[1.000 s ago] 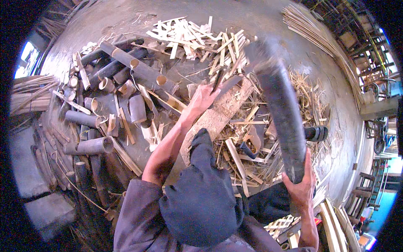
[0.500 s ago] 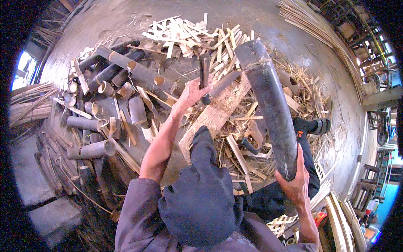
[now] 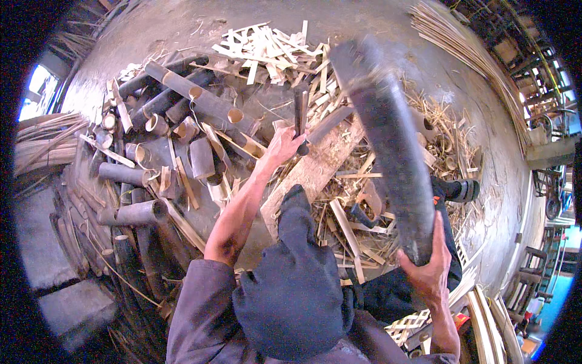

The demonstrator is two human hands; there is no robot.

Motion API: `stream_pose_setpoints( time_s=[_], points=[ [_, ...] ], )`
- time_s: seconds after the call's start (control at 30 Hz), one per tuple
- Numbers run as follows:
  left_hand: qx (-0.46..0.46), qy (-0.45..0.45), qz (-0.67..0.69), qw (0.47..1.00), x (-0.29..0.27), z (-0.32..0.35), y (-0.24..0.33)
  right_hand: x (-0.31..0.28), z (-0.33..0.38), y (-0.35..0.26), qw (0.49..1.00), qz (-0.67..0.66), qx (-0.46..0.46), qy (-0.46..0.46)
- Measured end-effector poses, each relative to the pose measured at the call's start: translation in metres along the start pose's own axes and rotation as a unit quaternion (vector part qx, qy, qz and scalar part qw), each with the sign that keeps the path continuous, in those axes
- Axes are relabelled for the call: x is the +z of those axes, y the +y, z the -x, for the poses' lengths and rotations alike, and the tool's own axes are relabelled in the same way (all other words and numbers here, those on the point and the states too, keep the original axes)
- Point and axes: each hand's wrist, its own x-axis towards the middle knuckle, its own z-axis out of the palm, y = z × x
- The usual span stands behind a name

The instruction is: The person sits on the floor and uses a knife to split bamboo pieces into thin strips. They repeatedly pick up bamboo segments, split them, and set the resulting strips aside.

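Right now the left hand (image 3: 285, 145) pins a dark blade (image 3: 301, 115) on the plank (image 3: 315, 173); the right hand (image 3: 427, 267) grips a raised bamboo pole (image 3: 391, 145). Risk: the pole could glance off and strike the fingers.

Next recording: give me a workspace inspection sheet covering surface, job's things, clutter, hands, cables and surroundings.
Surface: bare grey floor, dusty.
Job's things: short dark bamboo piece standing on a pale wooden block; long dark bamboo section, motion-blurred, raised at a slant.
Clutter: cut bamboo tubes heaped at left; pale split strips beyond; shavings at right.
Hands: left hand grips the short piece; right hand grips the long section's lower end.
Cables: nothing seen.
Surroundings: bundle of thin slats at upper right; woven lattice near the right forearm.
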Motion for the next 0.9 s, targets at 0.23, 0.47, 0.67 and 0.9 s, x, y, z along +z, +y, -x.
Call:
stream_pose_setpoints(
  time_s=[0.23, 0.47, 0.67, 0.9],
  points=[
    [-0.021, -0.015, -0.009, 1.0, 0.0, 0.005, 0.029, 0.005, -0.006, 0.003, 0.995, 0.074, -0.067, -0.001],
    [-0.019, -0.021, -0.027, 0.999, 0.0, 0.005, 0.03, -0.009, 0.006, 0.001, 0.996, -0.007, -0.017, 0.084],
    [0.033, 0.005, -0.029, 0.999, 0.002, 0.001, 0.012, 0.001, 0.0, 0.004, 0.991, 0.068, 0.041, -0.109],
    [-0.032, 0.016, -0.04, 0.999, -0.006, 0.01, 0.03, -0.004, 0.009, -0.004, 0.995, -0.016, -0.023, 0.094]
  ],
)
